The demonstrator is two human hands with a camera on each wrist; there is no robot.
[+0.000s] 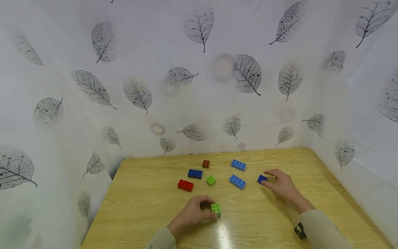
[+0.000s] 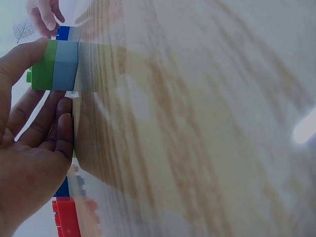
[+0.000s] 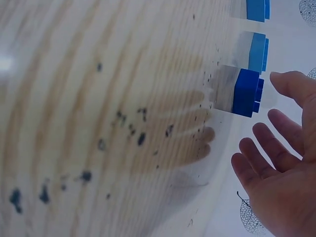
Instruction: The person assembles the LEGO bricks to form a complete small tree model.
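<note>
My left hand (image 1: 194,212) pinches a small stack: a green brick (image 1: 216,208) on top of a light blue-grey brick (image 2: 66,64). In the left wrist view the thumb lies along one side of the stack and the fingertips along the opposite side, low over the table. My right hand (image 1: 283,186) is at a dark blue brick (image 1: 262,179). As the right wrist view shows, that brick (image 3: 246,94) stands studs up on the table, with the thumb tip close beside its studs and the other fingers spread apart from it.
Two light blue bricks (image 1: 237,182) lie left of the right hand. Farther left are a green brick (image 1: 210,181), a dark blue brick (image 1: 195,174), a brown-red brick (image 1: 206,164) and a red brick (image 1: 185,185). A leaf-print curtain (image 1: 205,103) surrounds the wooden table (image 1: 130,204). A black patch (image 1: 300,231) shows by the right sleeve.
</note>
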